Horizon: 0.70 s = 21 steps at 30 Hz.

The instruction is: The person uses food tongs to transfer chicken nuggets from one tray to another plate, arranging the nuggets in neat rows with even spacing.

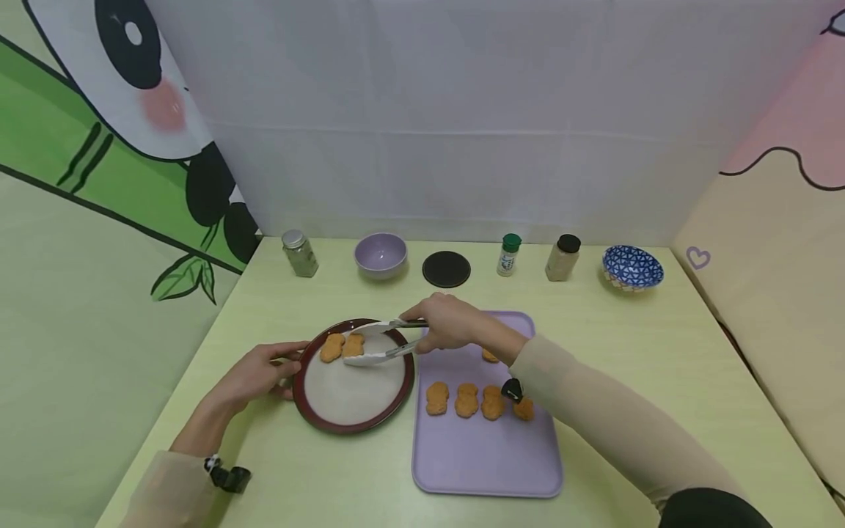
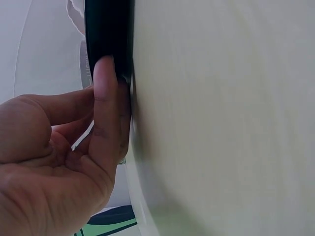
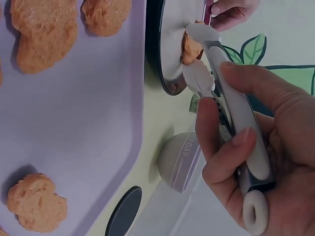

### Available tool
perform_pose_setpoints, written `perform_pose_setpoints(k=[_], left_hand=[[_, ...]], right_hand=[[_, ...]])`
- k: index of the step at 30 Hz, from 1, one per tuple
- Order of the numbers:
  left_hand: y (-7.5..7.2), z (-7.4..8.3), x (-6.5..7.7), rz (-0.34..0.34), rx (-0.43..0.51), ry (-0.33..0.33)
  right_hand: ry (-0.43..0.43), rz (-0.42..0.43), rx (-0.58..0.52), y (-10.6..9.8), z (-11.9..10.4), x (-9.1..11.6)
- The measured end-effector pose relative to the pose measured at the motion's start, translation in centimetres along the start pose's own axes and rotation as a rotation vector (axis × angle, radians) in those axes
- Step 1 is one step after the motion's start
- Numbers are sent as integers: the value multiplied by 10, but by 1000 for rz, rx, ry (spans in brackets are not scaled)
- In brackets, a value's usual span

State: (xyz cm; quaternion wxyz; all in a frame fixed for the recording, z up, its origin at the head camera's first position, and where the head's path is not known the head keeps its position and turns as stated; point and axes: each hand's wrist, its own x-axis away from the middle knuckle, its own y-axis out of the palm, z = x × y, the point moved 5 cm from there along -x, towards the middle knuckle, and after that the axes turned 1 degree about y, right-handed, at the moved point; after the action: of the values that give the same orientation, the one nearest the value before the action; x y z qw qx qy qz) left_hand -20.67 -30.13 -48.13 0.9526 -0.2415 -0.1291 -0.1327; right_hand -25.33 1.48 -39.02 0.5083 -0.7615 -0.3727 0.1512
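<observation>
My left hand [image 1: 254,372] holds the left rim of a round white plate [image 1: 356,400] with a brown border; in the left wrist view its fingers [image 2: 106,118] lie against the plate's dark side. Two breaded nuggets sit near the plate's upper left: one nugget [image 1: 332,347] lies by itself, and a second nugget [image 1: 353,345] is beside it, between the white heads of the tongs [image 1: 376,358]. Gripping those tongs by their handles is my right hand [image 1: 454,323]. Whether the heads squeeze the second nugget, I cannot tell.
Right of the plate lies a purple tray [image 1: 488,466] with several nuggets, partly under my right forearm. Along the back stand a grey-lidded jar [image 1: 300,254], purple bowl [image 1: 381,257], black disc [image 1: 446,269], green-capped shaker [image 1: 507,255], black-capped jar [image 1: 563,258] and blue patterned bowl [image 1: 631,268].
</observation>
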Motion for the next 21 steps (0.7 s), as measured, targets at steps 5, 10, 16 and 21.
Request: perform_pose_setpoints(k=[5, 10, 16, 21], left_hand=[[0, -1, -1, -4, -4, 2], [1, -3, -2, -4, -12, -8], [2, -4, -1, -1, -16, -28], [2, -2, -2, -5, -22, -26]], right_hand=[[28, -16, -11, 1, 0, -2], [40, -18, -17, 4, 4, -3], [0, 46, 36, -12, 15, 16], [3, 93, 33, -48, 38, 64]])
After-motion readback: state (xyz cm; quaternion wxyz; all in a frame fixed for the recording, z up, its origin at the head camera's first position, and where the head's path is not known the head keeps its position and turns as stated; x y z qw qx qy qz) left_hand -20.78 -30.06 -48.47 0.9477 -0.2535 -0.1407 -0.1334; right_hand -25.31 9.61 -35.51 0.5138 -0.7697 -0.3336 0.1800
